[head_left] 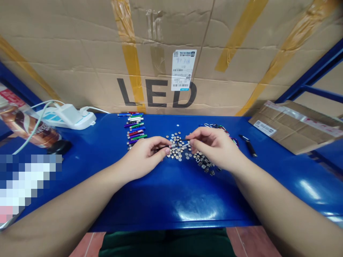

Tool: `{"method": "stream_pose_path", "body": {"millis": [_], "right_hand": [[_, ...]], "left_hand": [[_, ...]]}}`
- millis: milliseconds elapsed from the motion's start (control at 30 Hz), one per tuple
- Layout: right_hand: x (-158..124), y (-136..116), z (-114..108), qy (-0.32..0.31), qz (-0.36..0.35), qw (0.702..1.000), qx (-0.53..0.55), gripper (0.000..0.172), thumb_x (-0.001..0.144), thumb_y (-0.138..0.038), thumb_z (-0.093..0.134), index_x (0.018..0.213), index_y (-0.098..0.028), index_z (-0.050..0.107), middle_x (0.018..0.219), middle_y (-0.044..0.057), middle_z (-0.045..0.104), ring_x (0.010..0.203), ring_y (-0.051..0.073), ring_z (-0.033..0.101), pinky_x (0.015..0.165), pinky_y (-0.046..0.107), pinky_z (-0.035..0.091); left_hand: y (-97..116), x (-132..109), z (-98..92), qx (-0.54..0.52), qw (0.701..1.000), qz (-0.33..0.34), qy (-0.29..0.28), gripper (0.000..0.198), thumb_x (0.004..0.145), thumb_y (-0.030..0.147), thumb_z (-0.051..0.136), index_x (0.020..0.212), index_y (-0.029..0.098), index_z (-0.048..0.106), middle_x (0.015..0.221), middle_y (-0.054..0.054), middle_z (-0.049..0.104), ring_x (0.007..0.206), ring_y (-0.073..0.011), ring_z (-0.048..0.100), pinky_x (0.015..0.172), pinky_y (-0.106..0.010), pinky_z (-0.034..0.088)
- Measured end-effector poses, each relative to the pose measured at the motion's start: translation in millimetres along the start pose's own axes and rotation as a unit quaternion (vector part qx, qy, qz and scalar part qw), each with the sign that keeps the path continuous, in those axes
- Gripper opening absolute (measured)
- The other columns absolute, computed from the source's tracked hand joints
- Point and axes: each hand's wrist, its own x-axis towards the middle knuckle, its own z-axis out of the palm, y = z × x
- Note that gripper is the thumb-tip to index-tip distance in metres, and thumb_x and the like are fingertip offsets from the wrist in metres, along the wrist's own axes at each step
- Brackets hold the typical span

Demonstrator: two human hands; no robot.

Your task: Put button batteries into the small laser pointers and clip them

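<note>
My left hand (146,157) is closed in a pinch on a small dark pen-shaped torch body (164,147), held level over the blue table (171,200). My right hand (214,144) pinches a small silver end piece (184,142) against the tip of that body. Directly beneath both hands lies a heap of silver button cells (177,151). A pile of small metal caps (205,164) lies under my right wrist. A row of coloured mini torches (135,128) lies side by side to the left of the cells.
A big "LED" cardboard carton (171,53) walls off the back. At left stand a white power strip with a plug (71,116) and a brown drink bottle (26,125). A black torch (249,144) and a flat taped carton (294,125) lie at right.
</note>
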Motion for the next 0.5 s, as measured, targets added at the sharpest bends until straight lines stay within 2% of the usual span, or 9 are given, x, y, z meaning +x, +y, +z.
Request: {"method": "stream_pose_path", "body": {"millis": [167,267,333,400,467,500], "right_hand": [[-2.0,-1.4,-18.7,0.086,-0.012,0.996,0.024,0.003,0.083,-0.023,0.067,0.085,-0.020,0.068,0.073,0.002,0.070,0.069,0.018,0.071,0.070,0.033,0.060],[-3.7,-4.1,-40.3,0.178,0.023,0.979,0.098,0.002,0.086,-0.022,0.062,0.085,-0.023,0.061,0.064,0.000,0.064,0.067,0.021,0.072,0.061,0.034,0.059],[-5.0,-6.1,-62.8,0.248,0.030,0.963,0.103,0.004,0.089,-0.022,0.062,0.090,-0.025,0.059,0.058,-0.002,0.058,0.056,0.020,0.068,0.050,0.031,0.052],[-7.0,-6.2,-90.5,0.304,0.005,0.949,0.083,0.012,0.089,-0.019,0.067,0.095,-0.027,0.060,0.058,-0.004,0.054,0.047,0.014,0.059,0.042,0.026,0.038],[-10.9,-2.7,-118.1,0.368,-0.011,0.926,0.082,0.021,0.083,-0.010,0.072,0.086,-0.026,0.059,0.059,-0.005,0.051,0.042,0.007,0.047,0.040,0.025,0.026],[-14.0,0.3,-129.7,0.370,0.014,0.925,0.081,0.023,0.081,-0.008,0.073,0.079,-0.024,0.057,0.059,-0.003,0.053,0.042,0.006,0.047,0.040,0.026,0.025]], "left_hand": [[0.3,-3.8,-1.8,0.026,0.999,0.011,-0.043,0.032,0.094,0.037,0.063,0.118,0.017,0.070,0.092,-0.007,0.073,0.075,-0.0178,0.068,0.067,-0.029,0.056],[-0.8,-4.9,-3.3,0.048,0.997,0.017,-0.062,0.030,0.094,0.036,0.062,0.116,0.018,0.071,0.095,-0.007,0.072,0.080,-0.0187,0.069,0.068,-0.029,0.056],[-0.8,-5.3,-4.6,0.062,0.995,0.023,-0.078,0.028,0.095,0.035,0.062,0.115,0.018,0.071,0.094,-0.006,0.072,0.081,-0.0187,0.069,0.069,-0.029,0.056],[-0.5,-5.6,-5.9,0.075,0.992,0.032,-0.095,0.026,0.096,0.034,0.061,0.113,0.018,0.072,0.092,-0.006,0.073,0.083,-0.0189,0.069,0.071,-0.029,0.056],[-0.3,-5.8,-6.8,0.085,0.989,0.045,-0.108,0.025,0.096,0.033,0.060,0.112,0.018,0.072,0.092,-0.006,0.074,0.084,-0.0191,0.070,0.074,-0.029,0.057],[-0.4,-5.9,-7.2,0.089,0.988,0.051,-0.113,0.025,0.096,0.032,0.059,0.112,0.018,0.072,0.093,-0.006,0.074,0.084,-0.0191,0.070,0.075,-0.030,0.057]]}}
